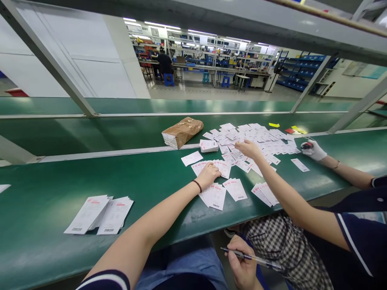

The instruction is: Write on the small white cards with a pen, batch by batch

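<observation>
The fanned white cards (225, 169) lie on the green tabletop (157, 177), long axes running away from the wearer, red print toward the far end. The left grip (208, 176) rests on them, fingers loosely curled; whether it pinches any I cannot tell. The right grip (243, 262) is closed around a pen (266, 262), tip pointing left, shaft slanting down rightward. Beyond sits a brown-wrapped package (189, 128).

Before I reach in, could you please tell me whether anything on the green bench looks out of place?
The scattered cards stand out: they overlap at many angles, unlike the compact stack beside them. This may be intentional. One single card also lies apart, near the co-worker's gloved hand.
</observation>
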The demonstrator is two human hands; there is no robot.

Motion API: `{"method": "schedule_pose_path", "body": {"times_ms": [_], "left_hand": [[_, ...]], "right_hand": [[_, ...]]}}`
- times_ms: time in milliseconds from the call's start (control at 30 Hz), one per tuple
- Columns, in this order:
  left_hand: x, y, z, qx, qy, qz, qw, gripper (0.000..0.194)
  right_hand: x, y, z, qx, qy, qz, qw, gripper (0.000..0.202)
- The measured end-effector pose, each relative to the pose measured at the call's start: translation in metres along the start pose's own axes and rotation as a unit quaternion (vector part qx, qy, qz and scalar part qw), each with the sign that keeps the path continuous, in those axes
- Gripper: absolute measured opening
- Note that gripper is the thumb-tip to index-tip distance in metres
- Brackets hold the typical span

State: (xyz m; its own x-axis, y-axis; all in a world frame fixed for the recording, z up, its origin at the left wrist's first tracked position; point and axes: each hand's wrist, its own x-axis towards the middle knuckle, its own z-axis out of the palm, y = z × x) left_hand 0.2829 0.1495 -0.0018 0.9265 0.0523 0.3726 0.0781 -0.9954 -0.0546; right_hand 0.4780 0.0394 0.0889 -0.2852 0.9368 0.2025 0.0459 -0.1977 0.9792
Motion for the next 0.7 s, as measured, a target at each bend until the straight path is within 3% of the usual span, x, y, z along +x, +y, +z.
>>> {"method": "schedule_pose_path", "body": {"times_ms": [33,100,167,233,300,400,467,567,700], "left_hand": [[0.0,0.0,-0.001,-0.002,-0.004,-0.001,1.0,0.023],[0.0,-0.001,-0.003,-0.005,-0.01,-0.004,1.0,0.021],[0.0,0.0,-0.007,-0.007,-0.013,-0.004,1.0,0.02],[0.0,0.004,-0.013,-0.01,-0.011,0.003,1.0,0.02],[0.0,0.009,-0.02,-0.016,0.0,0.016,1.0,0.021],[0.001,0.011,-0.026,-0.026,0.023,0.042,0.999,0.024],[0.003,0.009,-0.025,-0.03,0.029,0.056,0.998,0.028],[0.005,0.008,-0.025,-0.01,-0.008,0.05,0.999,0.034],[0.003,0.015,-0.03,-0.005,-0.024,0.035,0.999,0.037]], "right_hand": [[0.007,-0.002,0.012,0.098,0.012,-0.008,0.995,0.053],[0.014,-0.013,0.019,0.26,0.034,-0.042,0.964,0.039],[0.018,-0.028,0.009,0.39,0.044,-0.065,0.917,0.028],[0.02,-0.04,-0.01,0.492,0.045,-0.069,0.867,0.029],[0.02,-0.046,-0.026,0.569,0.04,-0.037,0.821,0.007],[0.016,-0.047,-0.035,0.64,0.029,0.048,0.766,0.04],[0.009,-0.046,-0.031,0.661,0.017,0.077,0.746,0.042],[-0.007,-0.046,-0.026,0.683,0.002,0.113,0.722,0.04],[-0.028,-0.053,-0.026,0.699,-0.002,0.133,0.702,0.035]]}}
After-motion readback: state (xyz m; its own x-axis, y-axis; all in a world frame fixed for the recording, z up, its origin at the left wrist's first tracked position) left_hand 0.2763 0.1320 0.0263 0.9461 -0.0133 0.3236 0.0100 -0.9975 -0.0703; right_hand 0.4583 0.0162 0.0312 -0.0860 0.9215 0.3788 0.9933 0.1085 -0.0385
